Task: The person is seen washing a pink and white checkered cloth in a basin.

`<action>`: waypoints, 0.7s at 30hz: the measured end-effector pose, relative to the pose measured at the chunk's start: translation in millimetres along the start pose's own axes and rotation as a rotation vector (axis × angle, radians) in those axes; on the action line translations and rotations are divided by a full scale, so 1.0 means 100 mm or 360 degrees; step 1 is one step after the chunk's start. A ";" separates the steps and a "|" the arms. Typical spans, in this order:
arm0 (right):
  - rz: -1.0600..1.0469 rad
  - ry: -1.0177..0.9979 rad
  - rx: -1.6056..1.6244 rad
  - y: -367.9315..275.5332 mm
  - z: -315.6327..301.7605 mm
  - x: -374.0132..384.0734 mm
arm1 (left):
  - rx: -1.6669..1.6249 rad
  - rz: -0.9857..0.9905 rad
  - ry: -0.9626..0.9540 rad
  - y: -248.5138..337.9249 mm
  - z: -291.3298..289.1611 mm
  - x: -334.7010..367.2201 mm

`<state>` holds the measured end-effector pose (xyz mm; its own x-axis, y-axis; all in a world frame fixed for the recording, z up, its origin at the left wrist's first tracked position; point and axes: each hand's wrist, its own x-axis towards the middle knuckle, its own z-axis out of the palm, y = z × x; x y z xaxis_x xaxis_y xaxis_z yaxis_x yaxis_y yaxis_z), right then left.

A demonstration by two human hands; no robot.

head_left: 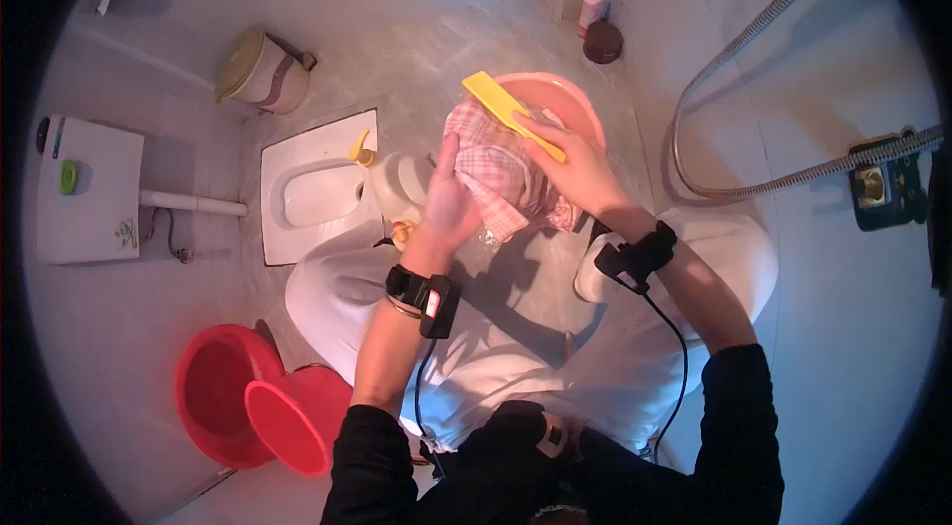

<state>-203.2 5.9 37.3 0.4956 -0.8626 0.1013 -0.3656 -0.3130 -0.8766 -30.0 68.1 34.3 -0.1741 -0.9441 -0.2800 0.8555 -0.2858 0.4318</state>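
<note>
Over a pink basin (pixel 582 107) is a bunched pink-and-white checked cloth (pixel 496 160). My left hand (pixel 449 203) grips the cloth along its left side, the thumb lying against the fabric. In my right hand (pixel 580 170) is a long, flat yellow brush (pixel 493 99), tilted across the top of the cloth. Its bristle side faces down and is hidden. The right fingers wrap around the handle end. Most of the basin's inside is covered by the cloth and hands.
A white jug with a yellow pump (pixel 402 178) stands left of the cloth, beside a squat toilet (pixel 293 245). Two red basins (pixel 188 396) sit at lower left. A lidded bin (pixel 266 74) is far left; a pink pump bottle (pixel 592 7) is far right. A metal hose (pixel 684 118) loops at right.
</note>
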 end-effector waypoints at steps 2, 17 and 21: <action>0.0018 -0.0105 0.0172 -0.17 0.18 -0.19 | -0.0005 0.0058 0.0024 0.04 -0.08 -0.04; 0.0081 0.0035 0.0173 0.15 -0.03 0.01 | -0.0033 -0.0023 0.0006 0.04 -0.04 -0.04; -0.0018 -0.0060 0.0370 -0.27 -0.06 -0.20 | -0.0021 0.0093 0.0110 0.07 -0.14 -0.15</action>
<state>-207.3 29.3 61.8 0.5290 -0.8429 0.0978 -0.1711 -0.2188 -0.9607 -14.2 83.0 29.6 -0.0900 -0.9454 -0.3131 0.8695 -0.2279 0.4381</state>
